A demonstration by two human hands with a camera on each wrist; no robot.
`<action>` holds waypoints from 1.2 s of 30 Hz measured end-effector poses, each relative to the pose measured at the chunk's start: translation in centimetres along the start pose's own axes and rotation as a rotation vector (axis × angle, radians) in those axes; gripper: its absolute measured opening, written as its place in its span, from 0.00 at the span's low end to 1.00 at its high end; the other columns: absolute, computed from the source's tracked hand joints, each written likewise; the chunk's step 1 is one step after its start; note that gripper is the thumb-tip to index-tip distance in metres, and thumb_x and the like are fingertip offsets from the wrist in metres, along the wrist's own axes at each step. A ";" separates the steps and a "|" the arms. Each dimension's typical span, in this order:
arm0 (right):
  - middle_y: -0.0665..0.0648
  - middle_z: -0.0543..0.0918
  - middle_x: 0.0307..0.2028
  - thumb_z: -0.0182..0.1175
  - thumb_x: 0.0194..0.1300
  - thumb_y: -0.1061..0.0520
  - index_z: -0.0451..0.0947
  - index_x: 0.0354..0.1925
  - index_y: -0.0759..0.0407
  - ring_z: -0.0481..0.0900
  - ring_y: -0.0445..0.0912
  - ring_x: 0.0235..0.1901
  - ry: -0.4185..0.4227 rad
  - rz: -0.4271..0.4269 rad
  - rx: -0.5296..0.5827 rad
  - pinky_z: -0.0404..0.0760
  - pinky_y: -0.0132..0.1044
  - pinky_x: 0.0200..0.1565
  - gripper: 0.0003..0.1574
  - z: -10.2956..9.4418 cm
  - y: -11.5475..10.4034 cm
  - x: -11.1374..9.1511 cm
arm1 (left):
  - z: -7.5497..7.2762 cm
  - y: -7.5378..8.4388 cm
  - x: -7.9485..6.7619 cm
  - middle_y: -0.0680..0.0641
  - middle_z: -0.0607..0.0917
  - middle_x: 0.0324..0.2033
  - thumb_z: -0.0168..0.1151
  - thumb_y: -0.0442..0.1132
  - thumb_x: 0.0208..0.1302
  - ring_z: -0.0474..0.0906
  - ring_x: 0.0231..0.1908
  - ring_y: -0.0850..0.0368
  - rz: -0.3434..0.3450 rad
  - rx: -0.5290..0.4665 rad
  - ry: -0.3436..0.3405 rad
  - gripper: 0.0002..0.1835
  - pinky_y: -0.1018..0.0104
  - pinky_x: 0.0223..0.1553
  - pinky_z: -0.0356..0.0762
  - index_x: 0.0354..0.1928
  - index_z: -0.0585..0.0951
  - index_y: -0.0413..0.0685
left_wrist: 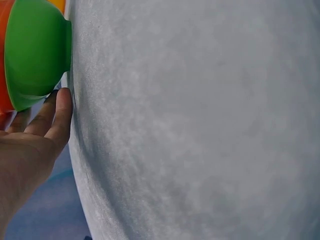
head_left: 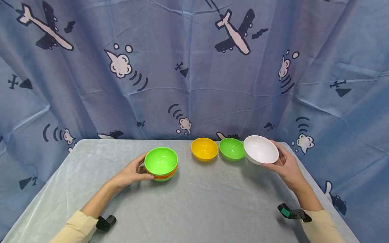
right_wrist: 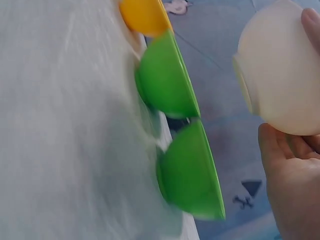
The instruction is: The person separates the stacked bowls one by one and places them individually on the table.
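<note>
My left hand (head_left: 130,172) holds the left side of a stack of nested bowls (head_left: 161,162), thumb in front. The stack has a light green bowl on top, orange rims below it and a green bowl (left_wrist: 40,50) at the bottom, resting on the table. On the right, my right hand (head_left: 287,165) grips a white bowl (head_left: 260,150) by its right side. In the right wrist view this white bowl (right_wrist: 280,70) is raised off the table, near two green bowls. The nearer green bowl (right_wrist: 192,172) is hidden behind the white one in the head view.
A yellow bowl (head_left: 204,149) and a green bowl (head_left: 232,149) stand side by side near the far edge of the grey cloth-covered table (head_left: 200,206). Just behind that edge hangs a blue curtain (head_left: 194,67) with airplane prints.
</note>
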State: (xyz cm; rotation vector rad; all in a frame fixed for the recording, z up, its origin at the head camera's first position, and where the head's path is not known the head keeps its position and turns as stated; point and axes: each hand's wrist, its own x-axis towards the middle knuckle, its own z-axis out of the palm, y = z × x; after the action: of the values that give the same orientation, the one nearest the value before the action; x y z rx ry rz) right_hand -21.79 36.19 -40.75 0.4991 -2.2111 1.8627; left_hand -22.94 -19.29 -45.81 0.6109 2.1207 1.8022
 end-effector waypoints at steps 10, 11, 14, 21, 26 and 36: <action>0.57 0.60 0.72 0.65 0.61 0.79 0.51 0.80 0.61 0.62 0.39 0.67 0.130 0.060 0.035 0.71 0.21 0.55 0.56 -4.5 0.3 -2.2 | 0.0 0.0 0.1 0.37 0.61 0.74 0.73 0.33 0.63 0.71 0.63 0.38 -0.007 -0.006 0.002 0.50 0.49 0.58 0.72 0.80 0.53 0.46; 0.57 0.61 0.70 0.65 0.61 0.78 0.51 0.80 0.60 0.62 0.38 0.67 0.143 0.068 0.035 0.71 0.20 0.54 0.56 -4.9 0.4 -2.4 | 0.0 0.0 0.1 0.38 0.61 0.74 0.73 0.33 0.63 0.72 0.63 0.38 -0.009 -0.008 0.002 0.50 0.49 0.58 0.72 0.80 0.53 0.47; 0.56 0.63 0.68 0.66 0.61 0.77 0.53 0.79 0.58 0.66 0.36 0.63 0.189 0.083 0.027 0.72 0.20 0.51 0.55 -6.1 0.7 -2.9 | 0.0 0.0 0.2 0.39 0.61 0.74 0.73 0.33 0.63 0.72 0.62 0.38 -0.009 -0.005 0.003 0.50 0.49 0.58 0.73 0.80 0.53 0.48; 0.56 0.63 0.67 0.68 0.63 0.71 0.51 0.80 0.60 0.64 0.36 0.64 0.308 0.162 -0.077 0.71 0.17 0.48 0.55 -8.3 2.1 -3.6 | -0.1 -0.2 0.0 0.38 0.61 0.73 0.74 0.33 0.62 0.72 0.62 0.39 -0.019 -0.001 0.010 0.51 0.52 0.58 0.73 0.80 0.53 0.47; 0.60 0.61 0.72 0.72 0.63 0.65 0.49 0.80 0.60 0.61 0.39 0.68 0.371 0.258 -0.226 0.70 0.16 0.50 0.58 -8.9 3.1 -3.4 | 0.0 0.0 0.1 0.40 0.61 0.74 0.74 0.34 0.62 0.72 0.63 0.39 -0.024 -0.006 0.007 0.51 0.49 0.58 0.73 0.80 0.54 0.50; 0.65 0.50 0.78 0.74 0.63 0.51 0.45 0.81 0.60 0.51 0.55 0.76 0.439 0.453 -0.336 0.66 0.24 0.61 0.63 -9.1 5.1 -2.1 | 0.1 0.0 0.1 0.39 0.61 0.73 0.74 0.34 0.63 0.72 0.63 0.39 -0.023 0.003 0.000 0.50 0.46 0.60 0.70 0.80 0.54 0.49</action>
State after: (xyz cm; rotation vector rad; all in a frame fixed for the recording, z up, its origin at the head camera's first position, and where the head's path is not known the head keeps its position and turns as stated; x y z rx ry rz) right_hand -22.38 46.15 -44.52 -0.4619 -2.3649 1.5196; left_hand -23.01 -19.18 -45.80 0.5844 2.1228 1.7870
